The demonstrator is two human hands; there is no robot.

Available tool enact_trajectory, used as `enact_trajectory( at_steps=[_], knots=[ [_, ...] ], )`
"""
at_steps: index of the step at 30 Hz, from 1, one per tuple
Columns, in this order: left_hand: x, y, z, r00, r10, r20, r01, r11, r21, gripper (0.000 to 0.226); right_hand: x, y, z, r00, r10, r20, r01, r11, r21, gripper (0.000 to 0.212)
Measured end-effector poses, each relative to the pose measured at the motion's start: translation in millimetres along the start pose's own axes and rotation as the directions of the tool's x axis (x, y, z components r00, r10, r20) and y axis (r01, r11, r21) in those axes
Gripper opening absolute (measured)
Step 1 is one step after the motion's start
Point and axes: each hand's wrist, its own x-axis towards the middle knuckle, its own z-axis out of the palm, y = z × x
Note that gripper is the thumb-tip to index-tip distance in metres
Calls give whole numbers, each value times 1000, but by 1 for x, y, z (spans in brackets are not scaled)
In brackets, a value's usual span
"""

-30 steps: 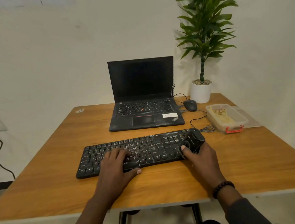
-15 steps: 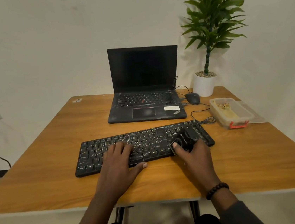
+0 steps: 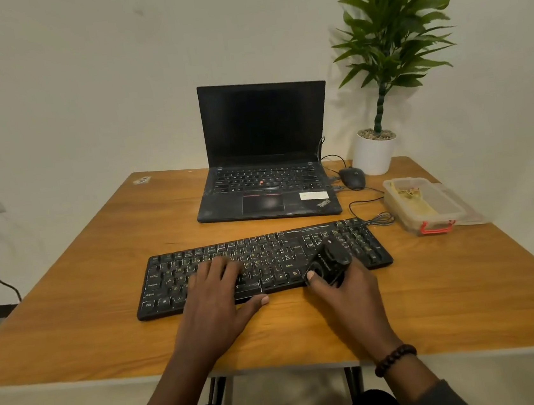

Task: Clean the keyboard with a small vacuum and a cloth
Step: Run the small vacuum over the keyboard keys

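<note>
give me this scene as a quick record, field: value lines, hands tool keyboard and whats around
left hand: flat on the keyboard, fingers spread
right hand: grips the small vacuum
small vacuum: black, on the keys left of the number pad
cloth: not in view
table: wooden
behind keyboard: open laptop, screen dark
far right: mouse, potted plant, clear plastic box

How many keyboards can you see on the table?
2. The black keyboard lies at the front under both hands; the other is built into the laptop behind it. Nothing seems to hide another.
</note>
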Motion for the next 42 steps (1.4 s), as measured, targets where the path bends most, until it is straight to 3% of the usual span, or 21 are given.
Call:
enact_trajectory(
  at_steps=[4, 8, 11, 15, 19, 24, 29, 33, 37, 40, 42],
  knots=[
    [-2, 2, 0, 997, -75, 19, 74, 996, 39, 81, 9, 2, -7, 996, 31, -88, -25, 998, 64, 20],
    [-1, 2, 2, 991, -94, 92, 85, 992, 91, 94, -2, -7, 0, 999, -26, -27, 28, 998, 59, 18],
    [-1, 2, 0, 988, -111, 110, 101, 991, 87, 94, -4, -7, -1, 1000, -26, -8, 27, 999, 41, 16],
    [0, 2, 1, 988, -102, 112, 90, 990, 109, 93, 0, -4, -7, 993, 16, -116, -6, 996, 87, 20],
    [0, 1, 2, 988, -107, 115, 95, 990, 106, 92, -9, -9, 3, 997, -58, 46, 58, 998, 18, 19],
    [-1, 0, 1, 988, -108, 114, 96, 990, 105, 91, 5, -5, 0, 998, 5, -68, -1, 999, 47, 16],
    [0, 1, 1, 987, -113, 114, 102, 990, 99, 92, -2, -4, 3, 999, 0, 51, 1, 1000, -20, 13],
    [0, 1, 0, 988, -108, 112, 96, 990, 104, 92, 0, -4, 6, 997, 30, -68, -28, 999, 28, 17],
    [0, 1, 1, 987, -112, 117, 100, 989, 107, 93, -6, -11, 11, 999, -22, 49, 23, 1000, -18, 16],
    [-1, 0, 1, 986, -115, 118, 103, 989, 103, 92, 0, -12, 8, 998, 26, -60, -25, 999, 26, 17],
    [0, 0, 2, 986, -113, 121, 100, 989, 113, 92, 0, -12, 9, 998, 22, -54, -21, 999, 29, 17]
  ],
)
